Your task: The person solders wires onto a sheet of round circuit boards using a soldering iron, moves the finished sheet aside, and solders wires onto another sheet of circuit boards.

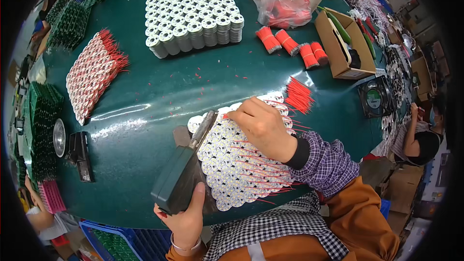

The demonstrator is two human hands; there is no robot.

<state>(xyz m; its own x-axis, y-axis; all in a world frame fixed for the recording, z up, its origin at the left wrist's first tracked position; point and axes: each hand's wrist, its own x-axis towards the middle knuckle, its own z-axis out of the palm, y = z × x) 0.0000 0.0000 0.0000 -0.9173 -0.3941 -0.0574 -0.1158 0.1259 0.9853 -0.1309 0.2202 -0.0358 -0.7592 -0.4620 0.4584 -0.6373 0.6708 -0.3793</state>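
Note:
A panel of joined round white LED boards lies in front of me, with thin red wires trailing off its right side. My left hand is wrapped round the rear of a dark hand-held tool with a long metal nose. That nose reaches the panel's upper left edge. My right hand is closed over the panel's far part, its fingertips pinching a short red wire beside the tool's tip. Just beyond this hand lies a loose bunch of red wires.
A stack of white round-board panels stands at the back. Wired boards lie left, near a metal dish. Red wire bundles, a cardboard box and a fan sit right. Another person is at far right.

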